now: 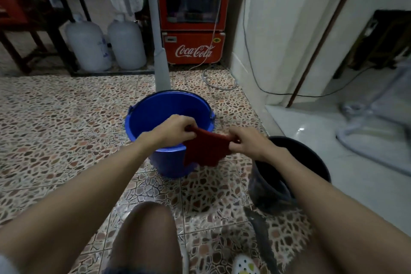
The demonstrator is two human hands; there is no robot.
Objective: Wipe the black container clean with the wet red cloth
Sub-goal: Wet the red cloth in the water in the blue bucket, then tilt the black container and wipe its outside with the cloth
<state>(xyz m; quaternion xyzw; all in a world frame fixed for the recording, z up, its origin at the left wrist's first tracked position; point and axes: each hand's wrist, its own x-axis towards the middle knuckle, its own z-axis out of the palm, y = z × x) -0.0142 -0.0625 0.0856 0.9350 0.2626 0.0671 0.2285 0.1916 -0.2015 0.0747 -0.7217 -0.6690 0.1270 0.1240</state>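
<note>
A red cloth [205, 150] hangs stretched between both hands over the near rim of a blue bucket [155, 113]. My left hand [175, 128] pinches its upper left corner. My right hand [249, 142] grips its right edge. The black container [311, 162] stands on the tiled floor at the right, just below and behind my right forearm, which hides part of its rim. It is empty as far as I can see.
A fan stand [160, 51] rises behind the bucket. Two large water jugs [106, 44] and a red cooler [193, 29] line the back. A white wall corner with cables [255, 73] lies right. A dark flat tool [262, 236] rests on the floor near my knees.
</note>
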